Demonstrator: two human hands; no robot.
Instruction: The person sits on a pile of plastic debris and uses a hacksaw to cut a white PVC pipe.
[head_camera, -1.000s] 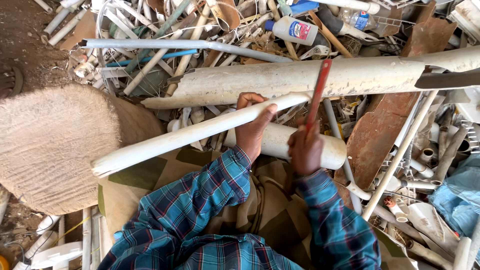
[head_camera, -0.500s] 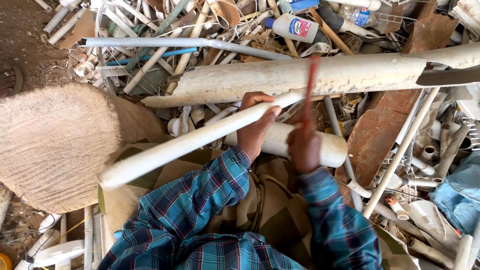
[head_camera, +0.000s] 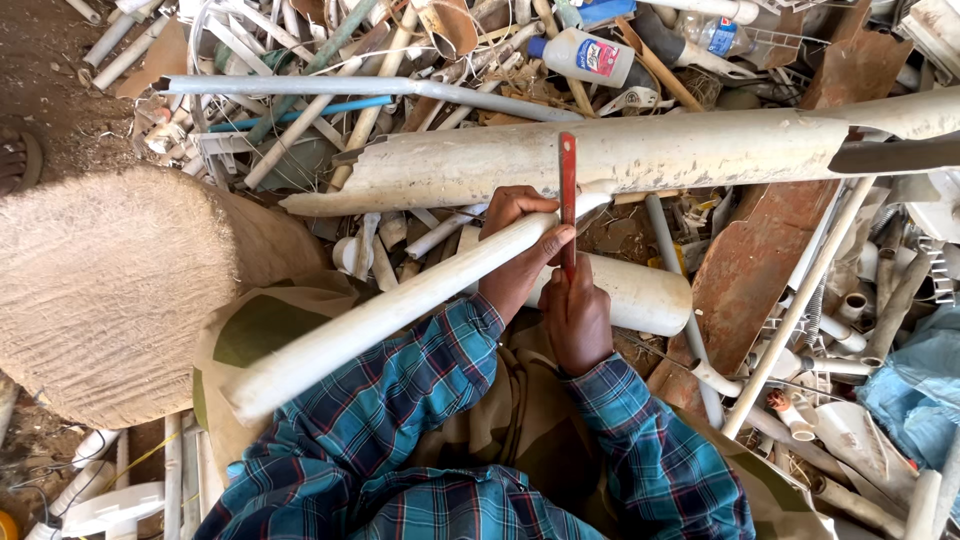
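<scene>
White plastic pipe (head_camera: 400, 305) — long, round, off-white and scuffed, lying slantwise from the lower left up toward the middle of the scrap heap, its upper end resting across a short fat white tube (head_camera: 640, 292) and its lower end jutting free over the person's lap, beside a coarse woven sack (head_camera: 110, 290). Left hand (head_camera: 515, 255) wraps the pipe near its upper end, fingers (head_camera: 520, 203) curled over the top and thumb pressed alongside, just beside the cut point. Right hand (head_camera: 577, 320) is closed around the near end of a thin red saw blade (head_camera: 567, 195), which stands nearly upright across the pipe, touching it just past the thumb; the fingers there are folded under the palm and cannot be seen singly. Handling, as judged: light for its length, stiff but with some spring over the unsupported span, smooth and dusty — inclined to roll and slip under the blade; brittle enough when old to crack or splinter at the kerf. Best held close to the cut, as here, with the far end bedded on the tube. Surroundings: a large pale cracked pipe (head_camera: 600, 160) lying crosswise beyond, a grey metal tube (head_camera: 370, 88), a white bottle (head_camera: 590, 55), rusty sheet (head_camera: 750, 270), loose pipe offcuts on bare ground.
</scene>
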